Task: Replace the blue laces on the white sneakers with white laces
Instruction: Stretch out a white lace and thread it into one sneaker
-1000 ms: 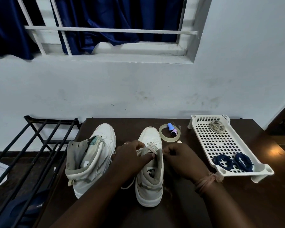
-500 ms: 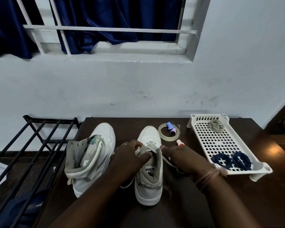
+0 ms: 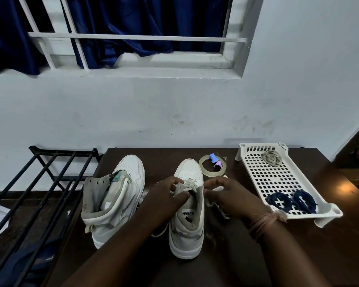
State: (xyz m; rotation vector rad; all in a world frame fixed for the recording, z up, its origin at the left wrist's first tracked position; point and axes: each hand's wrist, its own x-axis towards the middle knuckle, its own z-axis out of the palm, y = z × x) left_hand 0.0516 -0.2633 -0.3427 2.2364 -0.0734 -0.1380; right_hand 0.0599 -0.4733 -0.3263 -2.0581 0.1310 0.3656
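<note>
Since the frame half a second ago, the right hand (image 3: 234, 200) has lifted off the table side of the shoe and now hovers just right of the tongue with its fingers curled inward; a strand of white lace trails beneath it, but the blur there makes it hard to tell whether the fingers actually pinch it. The left hand (image 3: 167, 196) has hardly moved: it holds the collar of the right-hand white high-top leather sneaker (image 3: 188, 210), thumb and fingertips pinching the off-white flat lace (image 3: 187, 184) where it crosses above the tongue. That sneaker stands upright at the middle of the dark brown wooden table (image 3: 298, 255), toe toward the wall, with only its lowest eyelets laced.

The second white high-top sneaker (image 3: 116, 195) stands just left of it, unlaced, its tongue flopped open. Behind the shoes lies a clear roll of adhesive tape (image 3: 205, 168) with a small blue and pink cylinder (image 3: 215, 161) resting in its ring. To the right sits a white perforated plastic tray (image 3: 278, 179), holding a coiled off-white lace (image 3: 272, 158) at its far end and two coiled dark blue laces (image 3: 290, 200) at its near end. A black metal rack (image 3: 42, 183) stands left of the table. Both forearms cross the near table edge and hide the shoe's sides.
</note>
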